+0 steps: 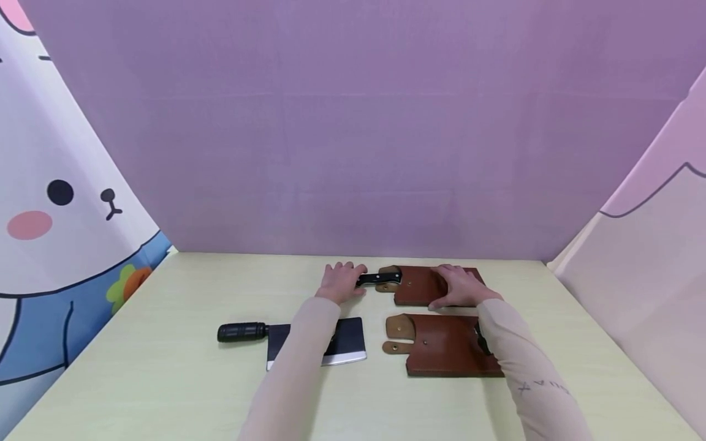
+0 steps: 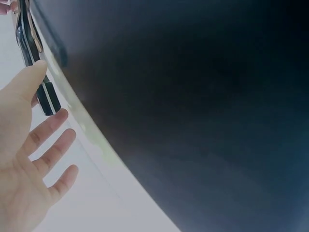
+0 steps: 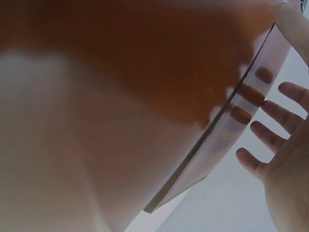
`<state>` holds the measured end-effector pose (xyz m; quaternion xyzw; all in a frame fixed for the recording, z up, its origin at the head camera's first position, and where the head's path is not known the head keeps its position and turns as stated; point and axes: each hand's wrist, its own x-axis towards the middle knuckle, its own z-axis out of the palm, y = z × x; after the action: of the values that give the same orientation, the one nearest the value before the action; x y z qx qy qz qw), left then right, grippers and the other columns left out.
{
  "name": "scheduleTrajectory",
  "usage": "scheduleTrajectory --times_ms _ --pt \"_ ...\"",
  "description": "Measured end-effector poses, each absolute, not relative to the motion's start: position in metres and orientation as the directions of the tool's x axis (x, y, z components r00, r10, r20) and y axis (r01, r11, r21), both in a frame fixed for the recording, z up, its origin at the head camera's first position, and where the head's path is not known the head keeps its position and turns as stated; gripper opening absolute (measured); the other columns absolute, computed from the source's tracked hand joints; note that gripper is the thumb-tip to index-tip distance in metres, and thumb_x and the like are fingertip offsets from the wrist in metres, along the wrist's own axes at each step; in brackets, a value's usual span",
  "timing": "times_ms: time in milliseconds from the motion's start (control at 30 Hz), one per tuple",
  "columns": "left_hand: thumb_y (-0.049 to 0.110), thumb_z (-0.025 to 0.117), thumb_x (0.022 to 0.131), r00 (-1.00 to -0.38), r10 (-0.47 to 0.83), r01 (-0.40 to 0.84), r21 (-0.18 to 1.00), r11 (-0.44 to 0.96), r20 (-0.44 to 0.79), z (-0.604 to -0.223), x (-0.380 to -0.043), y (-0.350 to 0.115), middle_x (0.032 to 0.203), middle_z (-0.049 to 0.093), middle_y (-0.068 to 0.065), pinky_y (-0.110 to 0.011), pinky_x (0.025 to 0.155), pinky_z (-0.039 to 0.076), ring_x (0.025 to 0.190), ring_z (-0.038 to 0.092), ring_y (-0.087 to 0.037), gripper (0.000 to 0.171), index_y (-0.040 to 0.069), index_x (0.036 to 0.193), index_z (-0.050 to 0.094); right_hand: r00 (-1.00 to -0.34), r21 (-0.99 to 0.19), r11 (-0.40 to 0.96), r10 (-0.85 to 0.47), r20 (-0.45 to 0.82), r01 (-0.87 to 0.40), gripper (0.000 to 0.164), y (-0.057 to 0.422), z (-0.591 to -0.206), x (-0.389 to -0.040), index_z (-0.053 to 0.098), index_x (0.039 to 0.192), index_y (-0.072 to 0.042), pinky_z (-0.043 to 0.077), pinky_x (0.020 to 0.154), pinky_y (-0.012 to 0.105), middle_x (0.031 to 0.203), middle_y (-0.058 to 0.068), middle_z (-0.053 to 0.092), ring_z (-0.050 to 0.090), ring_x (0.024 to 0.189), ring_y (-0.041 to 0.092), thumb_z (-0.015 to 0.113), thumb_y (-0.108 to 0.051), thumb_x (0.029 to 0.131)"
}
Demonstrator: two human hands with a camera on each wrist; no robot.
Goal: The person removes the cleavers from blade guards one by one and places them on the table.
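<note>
A left hand (image 1: 339, 283) is pinching a black handle (image 1: 380, 278); at 3 o'clock, the right hand (image 1: 462, 286) is resting loosely spread fingers on the farther brown sheath (image 1: 415, 290), apparently steadying it.

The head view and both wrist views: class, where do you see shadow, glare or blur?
Head view: fairly even light, soft shadows beside the sleeves, black knife handle reasonably clear; left wrist view: what looks like the cleaver blade, large and dark, badly out of focus, left hand sharper; right wrist view: a brown sheath smeared by blur and whitish glare, right hand clearer.
</note>
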<state>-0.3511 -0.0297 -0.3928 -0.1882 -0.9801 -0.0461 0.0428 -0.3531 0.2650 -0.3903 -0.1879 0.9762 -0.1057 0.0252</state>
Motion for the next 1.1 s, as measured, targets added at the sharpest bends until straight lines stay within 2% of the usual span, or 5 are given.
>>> scheduleTrajectory --times_ms 633,933,1100 --pt "0.030 0.063 0.086 -0.921 0.376 0.380 0.022 0.925 0.106 -0.396 -0.358 -0.020 0.119 0.060 -0.002 -0.049 0.094 0.037 0.107 0.053 -0.028 0.040 0.029 0.124 0.052 -0.921 -0.249 0.904 -0.379 -0.095 -0.346 0.105 0.257 -0.390 -0.366 0.030 0.141 -0.009 0.021 0.099 0.066 0.142 0.021 0.034 0.029 0.127 0.043 0.079 -0.052 0.059" --pt "0.030 0.063 0.085 -0.922 0.376 0.380 0.033 0.924 0.089 -0.394 -0.358 -0.023 0.120 0.061 -0.002 -0.048 0.093 0.038 0.108 0.053 -0.028 0.041 0.030 0.125 0.052 -0.905 -0.265 0.892 -0.408 -0.121 -0.367 0.112 0.255 -0.385 -0.367 0.030 0.140 -0.007 0.022 0.096 0.067 0.141 0.023 0.032 0.028 0.126 0.045 0.076 -0.062 0.054" --pt "0.028 0.064 0.085 -0.920 0.380 0.385 0.040 0.922 0.092 -0.392 -0.357 -0.022 0.119 0.061 -0.002 -0.049 0.093 0.038 0.107 0.054 -0.028 0.041 0.030 0.124 0.053 -0.907 -0.267 0.904 -0.385 -0.171 -0.333 0.111 0.254 -0.385 -0.371 0.026 0.142 -0.008 0.022 0.099 0.065 0.144 0.021 0.029 0.026 0.130 0.043 0.079 -0.055 0.057"
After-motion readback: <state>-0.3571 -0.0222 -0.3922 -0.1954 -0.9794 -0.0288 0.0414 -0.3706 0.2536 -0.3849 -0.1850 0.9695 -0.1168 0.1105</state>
